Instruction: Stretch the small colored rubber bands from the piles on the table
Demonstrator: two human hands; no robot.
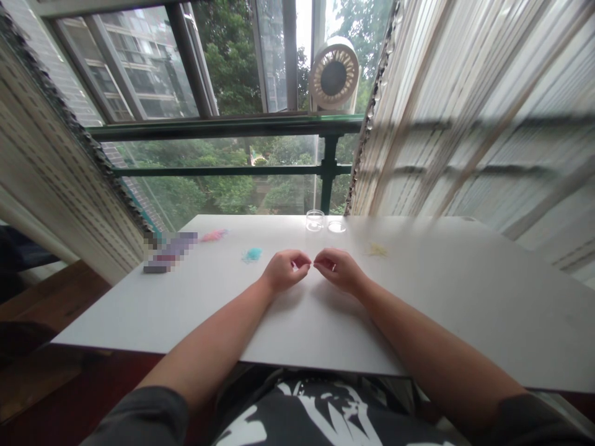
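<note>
Over the middle of the white table (297, 337), my left hand (283, 271) and my right hand (341, 271) face each other, fingertips almost meeting. Thumb and fingers are pinched together on both. Whatever sits between the fingertips is too small to make out. Just left of my left hand lies a small pile of light-blue bits (253, 254). A pile of yellowish bits (378, 249) is to the right of my right hand. Behind the hands stand a clear round container (315, 222) and a low, clear round piece (337, 227), perhaps its lid.
A pinkish pile of bits (214, 235) lies at the far left of the table, beside a blurred-out purple and grey object (174, 251). Beyond the table's back edge runs a green railing (223, 129), with a white round fan (333, 75) above it. Curtains (446, 111) hang on both sides.
</note>
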